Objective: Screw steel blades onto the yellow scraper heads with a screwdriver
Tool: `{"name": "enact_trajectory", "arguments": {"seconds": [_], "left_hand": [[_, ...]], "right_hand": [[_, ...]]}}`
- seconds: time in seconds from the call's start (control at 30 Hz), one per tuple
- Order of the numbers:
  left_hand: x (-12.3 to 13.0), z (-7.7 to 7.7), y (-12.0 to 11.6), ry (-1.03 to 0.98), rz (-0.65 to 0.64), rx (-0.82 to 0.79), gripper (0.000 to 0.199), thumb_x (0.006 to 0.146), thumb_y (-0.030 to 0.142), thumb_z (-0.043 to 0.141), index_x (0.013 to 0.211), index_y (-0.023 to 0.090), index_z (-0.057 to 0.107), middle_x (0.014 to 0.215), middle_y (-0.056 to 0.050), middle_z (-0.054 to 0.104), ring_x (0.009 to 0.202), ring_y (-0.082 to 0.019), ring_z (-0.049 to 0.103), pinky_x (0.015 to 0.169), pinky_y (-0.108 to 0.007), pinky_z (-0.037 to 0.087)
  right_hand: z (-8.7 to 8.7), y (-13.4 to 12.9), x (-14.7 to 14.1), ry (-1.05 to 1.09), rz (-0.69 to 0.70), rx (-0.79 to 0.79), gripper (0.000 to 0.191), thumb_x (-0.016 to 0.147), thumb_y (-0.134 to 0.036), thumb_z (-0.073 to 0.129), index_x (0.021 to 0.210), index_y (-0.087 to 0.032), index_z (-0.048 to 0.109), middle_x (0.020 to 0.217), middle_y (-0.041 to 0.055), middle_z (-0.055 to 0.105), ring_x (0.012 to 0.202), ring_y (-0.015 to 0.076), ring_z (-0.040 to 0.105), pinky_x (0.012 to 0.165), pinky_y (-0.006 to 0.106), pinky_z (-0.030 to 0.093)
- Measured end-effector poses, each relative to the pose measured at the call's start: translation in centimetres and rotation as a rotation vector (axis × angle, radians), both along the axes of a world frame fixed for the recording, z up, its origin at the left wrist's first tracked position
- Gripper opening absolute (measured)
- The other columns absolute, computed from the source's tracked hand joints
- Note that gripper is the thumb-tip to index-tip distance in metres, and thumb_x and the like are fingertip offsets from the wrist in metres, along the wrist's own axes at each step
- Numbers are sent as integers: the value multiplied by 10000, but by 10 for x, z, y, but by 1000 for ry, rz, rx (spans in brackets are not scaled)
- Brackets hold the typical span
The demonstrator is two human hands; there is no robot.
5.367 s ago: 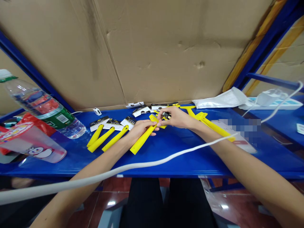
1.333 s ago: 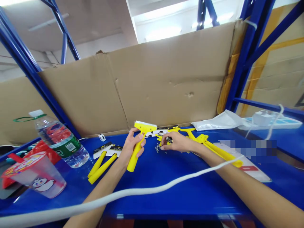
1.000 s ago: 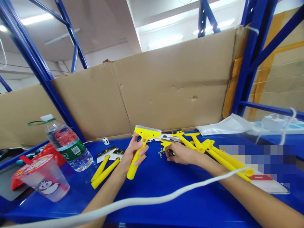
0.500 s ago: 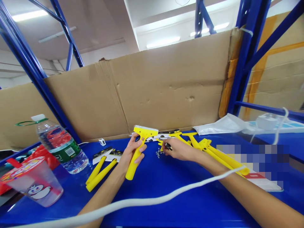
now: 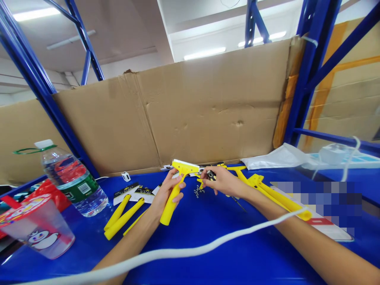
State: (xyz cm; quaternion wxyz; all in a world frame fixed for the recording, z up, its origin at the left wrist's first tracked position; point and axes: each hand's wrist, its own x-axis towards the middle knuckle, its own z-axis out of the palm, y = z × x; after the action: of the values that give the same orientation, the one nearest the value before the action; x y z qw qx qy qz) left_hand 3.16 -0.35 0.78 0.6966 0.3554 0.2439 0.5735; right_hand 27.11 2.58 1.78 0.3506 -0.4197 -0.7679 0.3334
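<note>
My left hand (image 5: 168, 190) is wrapped round the handle of a yellow scraper (image 5: 170, 206), its wide head and pale blade edge tilted up. Close by the head's right end, my right hand (image 5: 221, 180) is closed on what looks like a screwdriver with a black handle (image 5: 211, 175). A thin dark shaft (image 5: 239, 204) in line with that handle sticks out below the hand. Whether the fingertips also pinch something small cannot be made out. Several small screws (image 5: 197, 191) lie on the blue table (image 5: 190, 237) between the hands.
Yellow handles (image 5: 124, 219) and black-and-white cards (image 5: 142, 194) lie at left, near a water bottle (image 5: 77, 182) and a plastic cup (image 5: 44, 233). More yellow scrapers (image 5: 276, 196) lie right. A white cable (image 5: 178, 251) crosses in front; cardboard (image 5: 208, 111) stands behind.
My right hand has lifted slightly and turned, so the dark shaft now shows below it. The scraper has shifted a little right, its head nearer my right fingers.
</note>
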Motion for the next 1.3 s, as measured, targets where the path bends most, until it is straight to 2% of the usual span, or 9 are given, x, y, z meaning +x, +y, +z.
{"name": "enact_trajectory", "arguments": {"seconds": [0.23, 0.33, 0.43, 0.53, 0.67, 0.77, 0.9, 1.17, 1.3], "left_hand": [[2, -1, -1, -27, -1, -35, 550, 833, 96, 843, 1279, 270, 572, 1193, -40, 618, 659, -48, 617, 323, -75, 329], [2, 2, -4, -24, -28, -35, 522, 869, 85, 798, 1300, 276, 573, 1265, -62, 627, 661, -49, 616, 321, -75, 335], [0, 2, -6, -46, -74, -42, 520, 895, 76, 760, 1326, 292, 567, 1297, -74, 640, 651, -48, 606, 322, -69, 335], [-5, 0, -5, -92, -148, -65, 497, 907, 73, 741, 1319, 297, 575, 1309, -86, 649, 626, -45, 579, 311, -63, 306], [-13, -3, -6, -123, -238, -77, 479, 908, 81, 721, 1321, 299, 614, 1161, -63, 660, 565, -48, 520, 272, -67, 238], [-17, -5, -8, -116, -294, -72, 584, 904, 93, 718, 1428, 323, 600, 1122, -60, 659, 538, -46, 501, 258, -69, 226], [-21, -8, -9, -98, -360, -79, 704, 877, 134, 774, 1511, 360, 566, 1048, -52, 656, 490, -45, 482, 243, -83, 218], [-26, -10, -9, -50, -455, -143, 742, 809, 205, 889, 1465, 381, 589, 889, -9, 612, 407, -39, 414, 230, -110, 190], [-24, -11, -8, -45, -454, -142, 699, 808, 197, 894, 1423, 360, 606, 956, -20, 632, 436, -41, 452, 232, -113, 209]], "right_hand": [[-1, 5, 0, 178, -109, 172, 198, 871, -402, 770, 898, -209, 738, 1021, 80, 812, 696, 181, 718, 636, 311, 568], [0, 6, 0, 213, -134, 204, 220, 882, -394, 769, 1006, -212, 776, 996, 75, 808, 725, 191, 721, 684, 333, 580], [4, 4, 1, 277, -36, 212, 291, 890, -372, 782, 1138, -220, 769, 929, 43, 791, 770, 194, 725, 759, 349, 590], [12, -1, 6, 326, 84, 194, 266, 886, -364, 821, 1103, -220, 768, 909, 26, 782, 854, 195, 738, 836, 354, 590], [22, -8, 14, 350, 236, 55, 338, 865, -388, 872, 1148, -225, 783, 868, 0, 765, 775, 164, 729, 803, 337, 593], [27, -13, 18, 354, 310, -4, 422, 832, -412, 905, 1205, -245, 799, 880, -5, 754, 757, 159, 731, 784, 330, 599], [32, -18, 18, 318, 341, -40, 416, 820, -422, 898, 1205, -285, 817, 882, -11, 747, 729, 160, 738, 768, 330, 602], [38, -22, 24, 193, 362, -5, 426, 832, -451, 866, 1214, -268, 823, 791, 0, 765, 770, 202, 738, 848, 377, 594], [40, -23, 25, 201, 396, 0, 352, 849, -402, 861, 1168, -258, 826, 786, -10, 758, 741, 181, 729, 829, 358, 581]]}}
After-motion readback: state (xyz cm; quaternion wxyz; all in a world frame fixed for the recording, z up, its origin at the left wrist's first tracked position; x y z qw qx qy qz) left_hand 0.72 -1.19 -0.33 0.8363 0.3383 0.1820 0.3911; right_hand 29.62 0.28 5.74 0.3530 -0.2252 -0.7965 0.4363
